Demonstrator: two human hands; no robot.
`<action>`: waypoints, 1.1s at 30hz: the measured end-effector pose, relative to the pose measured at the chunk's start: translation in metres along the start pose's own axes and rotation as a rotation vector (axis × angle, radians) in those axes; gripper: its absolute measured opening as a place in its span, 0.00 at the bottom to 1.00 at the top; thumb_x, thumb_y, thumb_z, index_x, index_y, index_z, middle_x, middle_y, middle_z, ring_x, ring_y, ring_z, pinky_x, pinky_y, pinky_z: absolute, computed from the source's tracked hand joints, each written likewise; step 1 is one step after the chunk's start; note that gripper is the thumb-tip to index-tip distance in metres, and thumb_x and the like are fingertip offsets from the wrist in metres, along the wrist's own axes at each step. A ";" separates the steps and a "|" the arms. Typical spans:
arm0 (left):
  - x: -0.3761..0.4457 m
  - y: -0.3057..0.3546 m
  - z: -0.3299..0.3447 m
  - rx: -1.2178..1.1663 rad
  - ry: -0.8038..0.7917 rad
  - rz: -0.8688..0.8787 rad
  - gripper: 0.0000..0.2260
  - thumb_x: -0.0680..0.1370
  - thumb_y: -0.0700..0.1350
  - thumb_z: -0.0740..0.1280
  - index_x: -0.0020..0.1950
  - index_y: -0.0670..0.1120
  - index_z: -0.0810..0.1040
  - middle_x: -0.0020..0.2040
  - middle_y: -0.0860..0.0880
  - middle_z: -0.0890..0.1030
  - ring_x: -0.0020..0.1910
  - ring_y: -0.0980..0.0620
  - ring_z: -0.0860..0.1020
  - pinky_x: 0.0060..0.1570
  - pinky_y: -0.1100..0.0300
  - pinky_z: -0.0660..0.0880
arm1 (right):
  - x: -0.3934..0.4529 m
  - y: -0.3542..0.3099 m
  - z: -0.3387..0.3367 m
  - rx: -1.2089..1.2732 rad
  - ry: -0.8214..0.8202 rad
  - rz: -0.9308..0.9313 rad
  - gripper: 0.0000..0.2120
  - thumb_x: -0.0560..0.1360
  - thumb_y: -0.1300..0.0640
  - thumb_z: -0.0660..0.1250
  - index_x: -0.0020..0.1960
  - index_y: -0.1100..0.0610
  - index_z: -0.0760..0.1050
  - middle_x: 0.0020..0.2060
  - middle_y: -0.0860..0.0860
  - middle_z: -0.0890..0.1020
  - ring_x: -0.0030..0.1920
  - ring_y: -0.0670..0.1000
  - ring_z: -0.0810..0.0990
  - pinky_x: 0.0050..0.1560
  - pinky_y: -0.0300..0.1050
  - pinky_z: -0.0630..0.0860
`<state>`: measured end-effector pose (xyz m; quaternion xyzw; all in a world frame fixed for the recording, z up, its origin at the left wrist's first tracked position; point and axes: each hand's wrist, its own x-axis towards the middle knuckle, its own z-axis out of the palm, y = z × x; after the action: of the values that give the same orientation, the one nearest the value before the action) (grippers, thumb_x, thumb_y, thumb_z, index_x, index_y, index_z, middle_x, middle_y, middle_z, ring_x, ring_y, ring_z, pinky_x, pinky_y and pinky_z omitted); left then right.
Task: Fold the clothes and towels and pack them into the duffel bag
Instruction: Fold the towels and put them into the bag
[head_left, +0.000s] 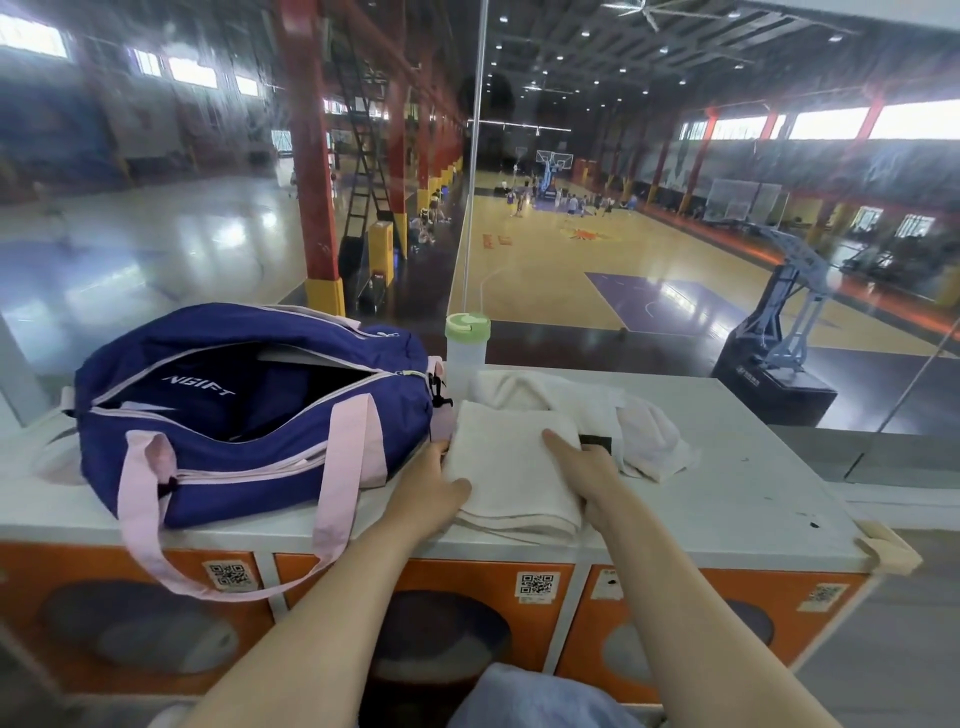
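- Both hands on a folded cream towel (511, 467): left hand (434, 483) grips its left edge, thumb on top & fingers tucked under; right hand (584, 470) takes the right edge w/ forefinger laid straight along the top, other fingers curled down the side. Each grip is closed on the cloth.
- Towel sits flat, folded to a neat rectangle w/ layered edges toward the person, on the white surface (753, 493), just right of the duffel bag (249, 410) & about touching its end.
- Small black tag or patch (596, 442) shows just beyond the right hand; can't tell what it belongs to.
- Behind the towel: a loose white garment (530, 389) and a pale pink cloth (652, 441), both crumpled, not yet folded.
- Bag: navy w/ pink straps, zip open, mouth gaping upward; dark interior, something pale visible near the back. One strap hangs over the surface's front edge.
- Clear bottle w/ green lid (466, 343) stands behind, betw. bag & laundry.
- Step in hand, by the look: fold done, towel about to be lifted for packing.
- Next move calls for: raising it level so layers don't slip, carrying left over the bag's end, lowering through the zip opening, which may need spreading.
- Task seems partway along; 2 items left to fold.
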<state>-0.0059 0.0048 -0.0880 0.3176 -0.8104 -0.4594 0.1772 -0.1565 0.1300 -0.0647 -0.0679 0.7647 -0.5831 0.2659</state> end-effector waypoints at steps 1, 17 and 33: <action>-0.001 0.000 0.000 -0.015 -0.010 0.001 0.24 0.75 0.42 0.66 0.70 0.50 0.67 0.60 0.53 0.75 0.57 0.52 0.74 0.57 0.56 0.73 | 0.000 -0.001 -0.003 0.080 -0.035 0.018 0.34 0.71 0.42 0.73 0.68 0.61 0.70 0.59 0.55 0.80 0.55 0.57 0.79 0.56 0.52 0.77; -0.041 0.017 -0.059 -0.918 -0.026 -0.061 0.19 0.75 0.62 0.64 0.62 0.55 0.76 0.59 0.48 0.83 0.59 0.47 0.80 0.65 0.44 0.72 | -0.099 -0.096 0.011 0.101 -0.573 -0.355 0.16 0.75 0.66 0.65 0.62 0.57 0.78 0.54 0.55 0.85 0.55 0.55 0.83 0.55 0.49 0.79; -0.077 0.004 -0.193 -0.515 0.388 0.081 0.11 0.79 0.57 0.62 0.61 0.61 0.68 0.58 0.56 0.76 0.54 0.53 0.76 0.45 0.57 0.74 | -0.116 -0.099 0.122 -0.087 -0.514 -0.378 0.25 0.67 0.47 0.71 0.62 0.52 0.73 0.55 0.52 0.83 0.56 0.54 0.81 0.61 0.61 0.77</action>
<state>0.1614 -0.0632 0.0148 0.3117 -0.6306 -0.5726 0.4211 -0.0197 0.0429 0.0437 -0.3650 0.6707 -0.5526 0.3341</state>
